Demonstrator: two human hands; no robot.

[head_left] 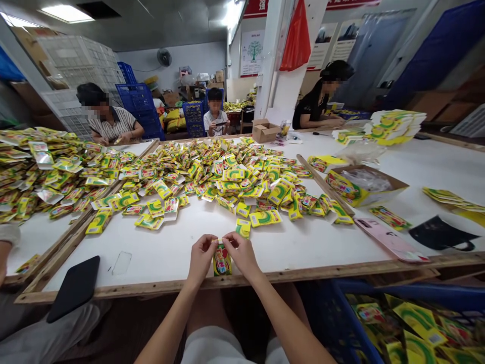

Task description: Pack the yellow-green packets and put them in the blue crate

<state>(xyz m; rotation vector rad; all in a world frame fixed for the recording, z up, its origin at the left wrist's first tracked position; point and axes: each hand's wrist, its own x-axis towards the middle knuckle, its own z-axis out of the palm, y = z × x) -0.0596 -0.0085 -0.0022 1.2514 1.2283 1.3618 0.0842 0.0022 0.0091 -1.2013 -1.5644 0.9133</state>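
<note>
A small yellow and green box [222, 260] with red pictures on its front stands or lies at the near edge of the white table [159, 253]. My left hand [203, 254] pinches its top left corner, and my right hand [241, 253] pinches the top right corner. Both hands' fingers are closed at the box's upper end. Just behind them lies another small box [243, 228] of the same kind. Beyond it spreads a big heap of such boxes [235, 174], some with white flaps sticking out.
Wooden strips [71, 247] edge and divide the table. A black phone [76, 285] overhangs the front left edge. To the right are a pink phone [390, 240], a black pouch [441, 232] and an open carton [359, 194]. A blue crate [341, 303] holds boxes below. Co-workers sit across.
</note>
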